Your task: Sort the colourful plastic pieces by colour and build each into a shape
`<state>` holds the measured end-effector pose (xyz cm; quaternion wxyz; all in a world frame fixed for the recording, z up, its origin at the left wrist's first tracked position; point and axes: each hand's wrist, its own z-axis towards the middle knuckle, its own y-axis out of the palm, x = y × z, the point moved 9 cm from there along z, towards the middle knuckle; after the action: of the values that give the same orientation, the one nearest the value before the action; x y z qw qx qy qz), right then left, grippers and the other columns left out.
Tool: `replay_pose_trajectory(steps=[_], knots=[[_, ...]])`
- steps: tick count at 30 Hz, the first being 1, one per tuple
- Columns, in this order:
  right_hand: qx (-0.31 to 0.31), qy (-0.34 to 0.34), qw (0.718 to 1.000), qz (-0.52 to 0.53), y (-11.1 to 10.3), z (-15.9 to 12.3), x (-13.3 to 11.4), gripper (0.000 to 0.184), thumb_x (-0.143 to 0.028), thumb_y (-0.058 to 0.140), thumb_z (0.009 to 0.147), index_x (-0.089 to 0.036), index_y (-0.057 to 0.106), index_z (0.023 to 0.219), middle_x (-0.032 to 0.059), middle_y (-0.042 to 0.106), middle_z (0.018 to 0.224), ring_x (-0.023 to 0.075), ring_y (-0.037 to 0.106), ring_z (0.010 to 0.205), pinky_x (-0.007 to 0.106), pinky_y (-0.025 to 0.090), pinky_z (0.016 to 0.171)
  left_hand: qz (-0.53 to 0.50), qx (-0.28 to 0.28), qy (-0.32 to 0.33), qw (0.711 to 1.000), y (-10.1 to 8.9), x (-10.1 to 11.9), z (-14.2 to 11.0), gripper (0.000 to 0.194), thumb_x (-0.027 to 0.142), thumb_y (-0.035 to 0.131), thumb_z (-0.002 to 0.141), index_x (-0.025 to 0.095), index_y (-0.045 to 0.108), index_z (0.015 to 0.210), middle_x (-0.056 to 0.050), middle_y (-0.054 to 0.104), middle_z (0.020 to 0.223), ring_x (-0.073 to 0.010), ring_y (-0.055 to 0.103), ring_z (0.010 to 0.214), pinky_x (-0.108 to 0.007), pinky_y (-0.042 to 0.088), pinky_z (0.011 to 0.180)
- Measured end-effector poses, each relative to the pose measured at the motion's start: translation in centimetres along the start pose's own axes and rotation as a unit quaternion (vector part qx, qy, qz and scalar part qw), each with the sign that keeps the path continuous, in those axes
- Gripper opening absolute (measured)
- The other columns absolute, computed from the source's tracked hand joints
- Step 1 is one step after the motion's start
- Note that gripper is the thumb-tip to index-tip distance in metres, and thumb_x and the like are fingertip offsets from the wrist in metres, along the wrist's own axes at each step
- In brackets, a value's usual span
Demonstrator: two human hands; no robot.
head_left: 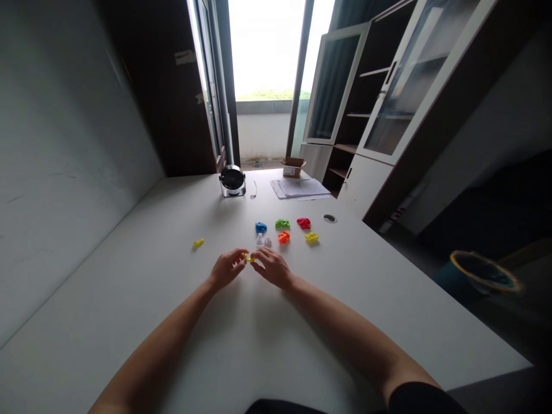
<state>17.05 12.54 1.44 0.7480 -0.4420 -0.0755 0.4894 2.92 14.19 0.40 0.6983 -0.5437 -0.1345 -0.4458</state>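
Between my two hands is a small yellow plastic piece (249, 258), partly hidden by the fingertips. My left hand (228, 268) pinches it from the left, and my right hand (272, 267) pinches it from the right. Just beyond my right hand lie white pieces (263, 240), a blue piece (261, 227), an orange piece (283, 237) and a green piece (282, 223). Farther right are a red piece (303, 223) and a yellow piece (311, 237). Another small yellow piece (198, 244) lies alone to the left of my left hand.
On the white table (142, 276), a round black-and-silver device (233, 181) stands at the back. Papers (299, 188) and an open cardboard box (294, 167) sit at the back right, near a cable hole (330, 218). A bin (485, 273) is off the right edge.
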Motion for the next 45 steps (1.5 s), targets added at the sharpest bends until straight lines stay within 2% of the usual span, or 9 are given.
replay_pose_trajectory(steps=[9,13,17,21,24,27,34,45], knots=[[0.012,-0.020,0.999,-0.044,-0.2,0.0,-0.1,0.011,-0.024,0.054,0.099,-0.023,0.060,0.107,0.0061,0.066,0.099,0.0218,0.061,0.094,0.036,0.050,0.084,-0.025,-0.014,-0.015,0.999,0.3,-0.5,0.0,0.028,0.026,0.053,0.092,0.022,0.066,0.116,0.000,0.071,0.081,-0.0118,0.062,0.068,-0.021,0.048,0.065],[0.051,0.011,0.997,-0.058,-1.8,-0.1,1.4,0.009,-0.024,0.055,0.098,-0.023,0.061,0.104,0.0057,0.066,0.096,0.0227,0.061,0.093,0.037,0.050,0.085,-0.038,-0.022,-0.023,0.999,0.4,-0.8,0.0,0.035,0.022,0.051,0.091,0.023,0.062,0.125,0.000,0.073,0.084,-0.0116,0.064,0.070,-0.021,0.048,0.066],[0.116,0.106,0.983,-0.092,-5.2,-1.0,6.0,0.009,-0.027,0.056,0.097,-0.022,0.062,0.101,0.0060,0.066,0.094,0.0221,0.061,0.088,0.034,0.048,0.079,-0.012,-0.033,-0.025,0.999,0.5,-0.9,0.0,0.039,0.018,0.051,0.089,0.025,0.062,0.125,0.001,0.073,0.085,-0.0110,0.061,0.068,-0.020,0.045,0.064],[0.179,0.245,0.935,-0.181,-8.9,-3.5,12.1,0.012,-0.029,0.056,0.094,-0.019,0.063,0.098,0.0062,0.064,0.088,0.0236,0.057,0.087,0.033,0.044,0.077,0.004,-0.056,-0.030,0.998,1.0,-1.0,-0.1,0.038,0.018,0.051,0.089,0.026,0.064,0.124,0.001,0.073,0.086,-0.0112,0.060,0.069,-0.020,0.044,0.064],[0.171,0.317,0.900,-0.245,-9.9,-5.2,15.2,0.013,-0.030,0.058,0.091,-0.018,0.063,0.092,0.0079,0.064,0.088,0.0243,0.054,0.086,0.034,0.041,0.081,0.009,-0.072,-0.030,0.997,1.4,-1.2,-0.1,0.038,0.018,0.051,0.088,0.026,0.065,0.122,0.002,0.073,0.087,-0.0109,0.060,0.068,-0.020,0.044,0.065],[0.146,0.367,0.876,-0.278,-9.9,-6.3,16.8,0.014,-0.031,0.059,0.088,-0.018,0.064,0.089,0.0098,0.064,0.091,0.0253,0.051,0.089,0.035,0.038,0.084,0.009,-0.079,-0.025,0.997,1.7,-1.3,-0.1,0.037,0.018,0.051,0.088,0.027,0.066,0.121,0.002,0.072,0.086,-0.0106,0.058,0.067,-0.020,0.044,0.066],[0.126,0.429,0.835,-0.321,-10.3,-7.2,17.5,0.019,-0.035,0.061,0.085,-0.019,0.069,0.092,0.0130,0.060,0.101,0.0305,0.047,0.102,0.038,0.035,0.084,0.010,-0.085,-0.028,0.996,1.6,-1.2,-0.2,0.037,0.019,0.052,0.087,0.026,0.066,0.120,0.002,0.072,0.085,-0.0104,0.056,0.065,-0.020,0.043,0.065],[0.101,0.457,0.826,-0.315,-10.5,-7.4,18.0,0.021,-0.037,0.063,0.082,-0.019,0.068,0.093,0.0134,0.057,0.108,0.0309,0.045,0.105,0.040,0.035,0.087,0.023,-0.094,-0.022,0.995,1.8,-1.4,-0.1,0.035,0.020,0.052,0.088,0.027,0.067,0.120,0.002,0.070,0.083,-0.0107,0.056,0.064,-0.020,0.043,0.065]])
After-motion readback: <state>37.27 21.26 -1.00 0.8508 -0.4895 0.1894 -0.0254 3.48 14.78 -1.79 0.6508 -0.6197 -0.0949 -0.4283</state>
